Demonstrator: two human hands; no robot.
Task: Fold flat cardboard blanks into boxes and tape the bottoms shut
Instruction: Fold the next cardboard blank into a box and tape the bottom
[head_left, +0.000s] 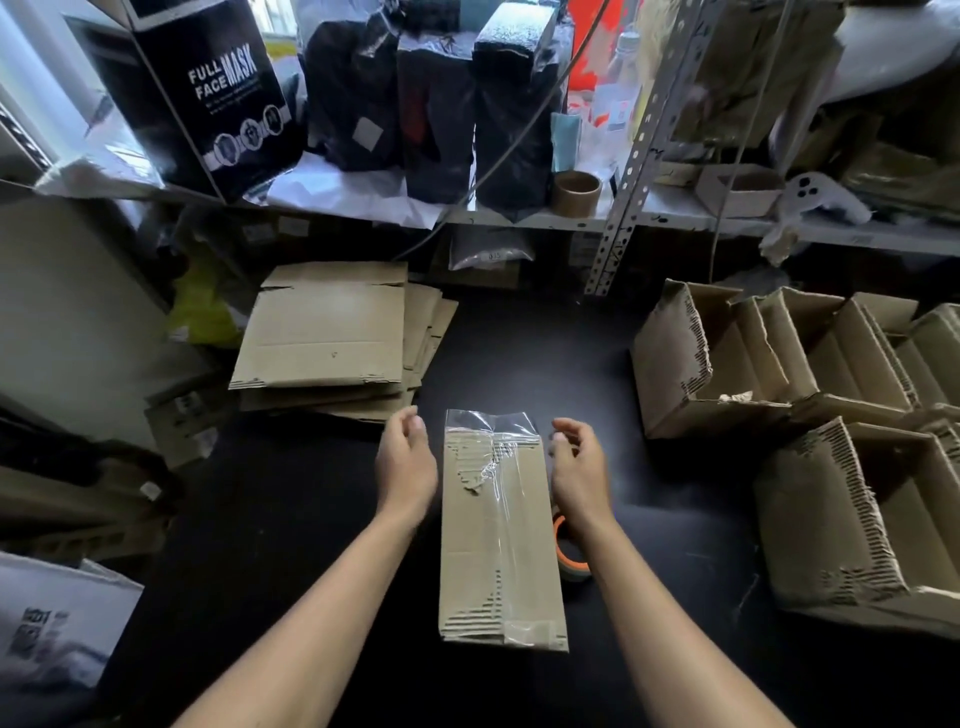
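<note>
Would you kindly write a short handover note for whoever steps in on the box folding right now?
Left hand: loosely curled, holding nothing, just left of the box.
Right hand: same, just right of the box.
Box: on the black table, bottom up, clear tape run along the seam; its far end sticks up loose past the edge.
Tape roll: on the table, behind the right forearm.
Flat blanks: stacked far left.
Finished boxes: piled on the right.
Left: press down the loose tape end, set the box aside, take the next blank.

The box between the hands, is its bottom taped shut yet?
Taped, not finished. A clear tape strip runs along the seam of the box, but its far end sticks up loose past the edge. Neither hand touches it.
</note>
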